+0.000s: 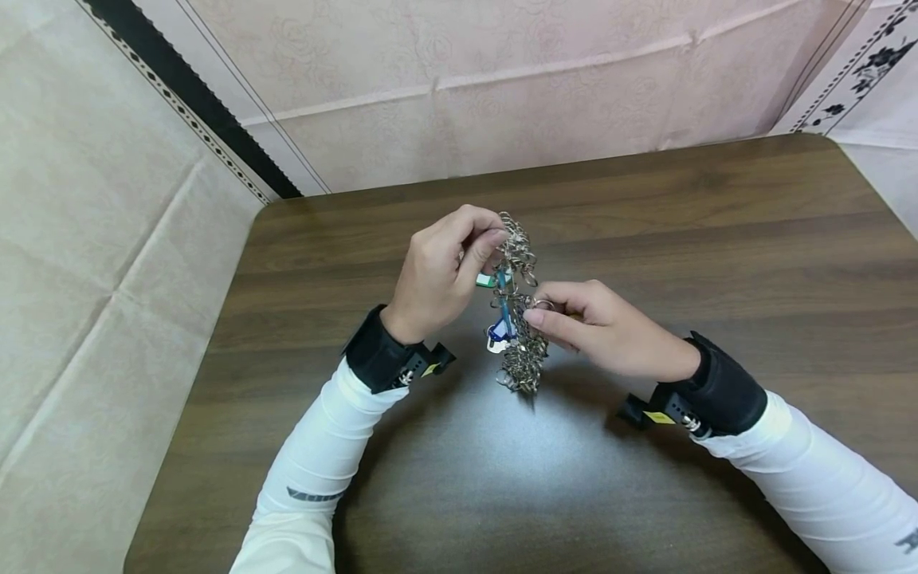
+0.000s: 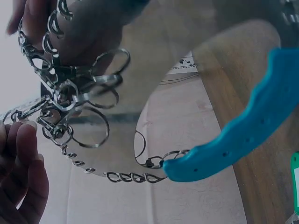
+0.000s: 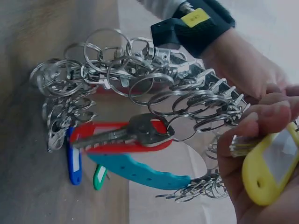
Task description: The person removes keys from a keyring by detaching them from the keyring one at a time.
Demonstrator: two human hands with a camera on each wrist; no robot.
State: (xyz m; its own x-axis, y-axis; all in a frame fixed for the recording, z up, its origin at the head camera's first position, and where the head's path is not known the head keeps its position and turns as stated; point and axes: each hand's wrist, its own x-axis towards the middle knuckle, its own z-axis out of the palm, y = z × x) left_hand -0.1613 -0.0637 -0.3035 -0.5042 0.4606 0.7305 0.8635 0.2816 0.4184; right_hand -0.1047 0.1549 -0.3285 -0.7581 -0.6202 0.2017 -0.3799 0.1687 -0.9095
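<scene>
Over the middle of the table (image 1: 545, 494), between the two hands, hung the rings (image 1: 527, 351), a dense metal cluster. Head view: the cluster appeared narrow and upright. Right wrist view: the teal handle (image 3: 140, 172), the key (image 3: 114, 135), the red tag (image 3: 161, 144) behind it and the yellow tag (image 3: 257, 179) against the right hand's fingers were distinct. Left wrist view: the handle lay broadside, rings near its end; the green tag (image 2: 295, 182) was cut off by the frame. The left hand (image 1: 441, 267), back uppermost, pinched the cluster's upper end between thumb and fingers; the right hand (image 1: 606, 327), lower, had thumb and fingers clamped on a ring. The blue tag (image 3: 74, 161) hung near the green one. Rings hid much of the handle from above. Pale cloth (image 1: 502, 104) stood beyond the table.
</scene>
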